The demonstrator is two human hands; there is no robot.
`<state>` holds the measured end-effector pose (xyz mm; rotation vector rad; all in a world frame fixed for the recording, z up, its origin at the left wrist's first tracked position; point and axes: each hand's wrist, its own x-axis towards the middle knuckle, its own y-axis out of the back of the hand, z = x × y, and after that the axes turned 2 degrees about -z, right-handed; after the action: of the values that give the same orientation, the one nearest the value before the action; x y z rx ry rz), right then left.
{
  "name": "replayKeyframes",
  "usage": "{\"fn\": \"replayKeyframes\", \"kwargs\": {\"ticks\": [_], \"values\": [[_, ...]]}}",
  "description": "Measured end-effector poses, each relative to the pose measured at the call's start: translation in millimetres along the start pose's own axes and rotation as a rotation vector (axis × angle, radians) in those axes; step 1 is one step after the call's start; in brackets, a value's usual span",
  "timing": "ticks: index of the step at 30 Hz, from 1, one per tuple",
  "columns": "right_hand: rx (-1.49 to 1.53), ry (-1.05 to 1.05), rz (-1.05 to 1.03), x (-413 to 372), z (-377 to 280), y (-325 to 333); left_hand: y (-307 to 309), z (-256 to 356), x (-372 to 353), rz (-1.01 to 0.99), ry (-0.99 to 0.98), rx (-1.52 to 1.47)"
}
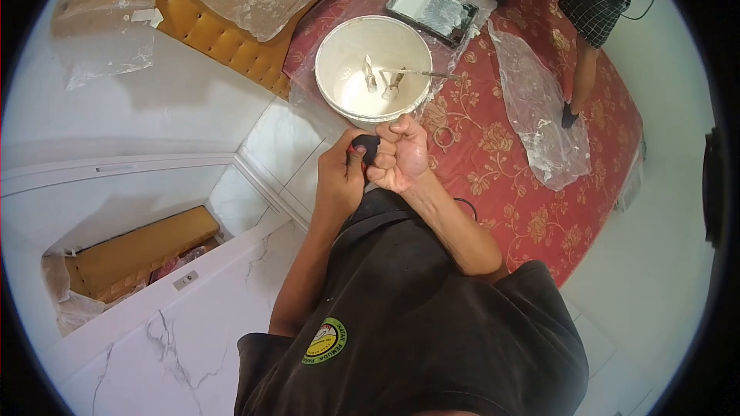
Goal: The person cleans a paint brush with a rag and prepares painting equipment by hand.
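Note:
My left hand [340, 175] and my right hand [403, 156] meet in front of my waist, just below a white bucket [330, 96]. Pinched in the curled fingers of my left hand is a small black piece, perhaps cloth [367, 148], lying against my right hand's fingers. My right hand is curled into a fist, palm side up; whether it also grips the black piece cannot be made out. Inside the bucket are white paint or plaster, a couple of coated tools [369, 77] and a thin stick [428, 73].
Behind the bucket lies a black paint tray [428, 7] with white residue. Red floral fabric [482, 150] and clear plastic sheeting [532, 100] spread rightward. Another person's arm [584, 73] reaches down at upper right. Tufted mustard panels [220, 30] and a white door [193, 316] are on the left.

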<state>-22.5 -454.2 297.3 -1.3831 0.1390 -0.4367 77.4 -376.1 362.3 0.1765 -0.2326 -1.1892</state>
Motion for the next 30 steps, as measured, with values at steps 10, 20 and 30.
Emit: {"fn": "replayKeyframes", "kwargs": {"ticks": [10,20,30], "values": [[-0.020,-0.098,-0.322,17,2,-31,18,-17,-7,0.103,0.302,-0.173],[0.117,-0.026,-0.504,19,7,-34,19,22,-19,0.066,-0.233,-0.125],[-0.111,0.126,-0.212,2,17,-28,12,12,-10,0.051,0.055,-0.155]]}}
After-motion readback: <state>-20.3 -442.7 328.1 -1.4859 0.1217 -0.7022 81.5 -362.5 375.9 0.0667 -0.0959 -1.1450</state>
